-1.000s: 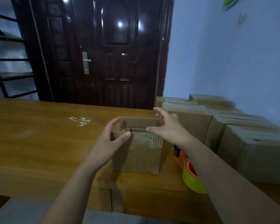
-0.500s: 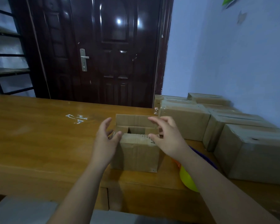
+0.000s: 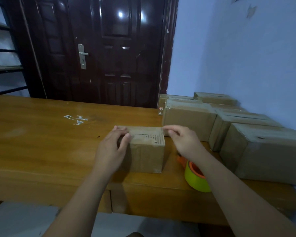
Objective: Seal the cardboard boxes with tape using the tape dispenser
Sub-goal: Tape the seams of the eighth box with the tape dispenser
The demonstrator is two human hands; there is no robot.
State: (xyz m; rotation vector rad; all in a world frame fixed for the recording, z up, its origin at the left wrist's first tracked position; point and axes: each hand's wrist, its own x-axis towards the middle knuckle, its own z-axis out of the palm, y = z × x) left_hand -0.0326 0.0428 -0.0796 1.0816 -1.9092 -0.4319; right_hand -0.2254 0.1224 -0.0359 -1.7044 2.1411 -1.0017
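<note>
Head view: the small box (image 3: 147, 154) stands near the front edge of the table (image 3: 41, 142), square before me, so both hands reach its top. My left hand (image 3: 113, 147) wraps the top left edge, fingers curled over the side and thumb on the lid. I judge this pins the flaps flat and stops the box sliding. My right hand (image 3: 183, 142) sits at the far right corner, fingertips touching the flap edge; whether they pinch it or only press, I cannot tell. The tape dispenser (image 3: 195, 175), orange with a yellow-green roll, lies on the table just right of the box, partly under my right forearm — handy for that hand to take up next, I'd guess. I see no tape across the seam.

The flaps are folded down, so whatever the box holds is hidden. The other boxes (image 3: 263, 151) — at least 4 — crowd the table's right end by the wall, all closed, contents unseen. Whether they are taped is unclear.
</note>
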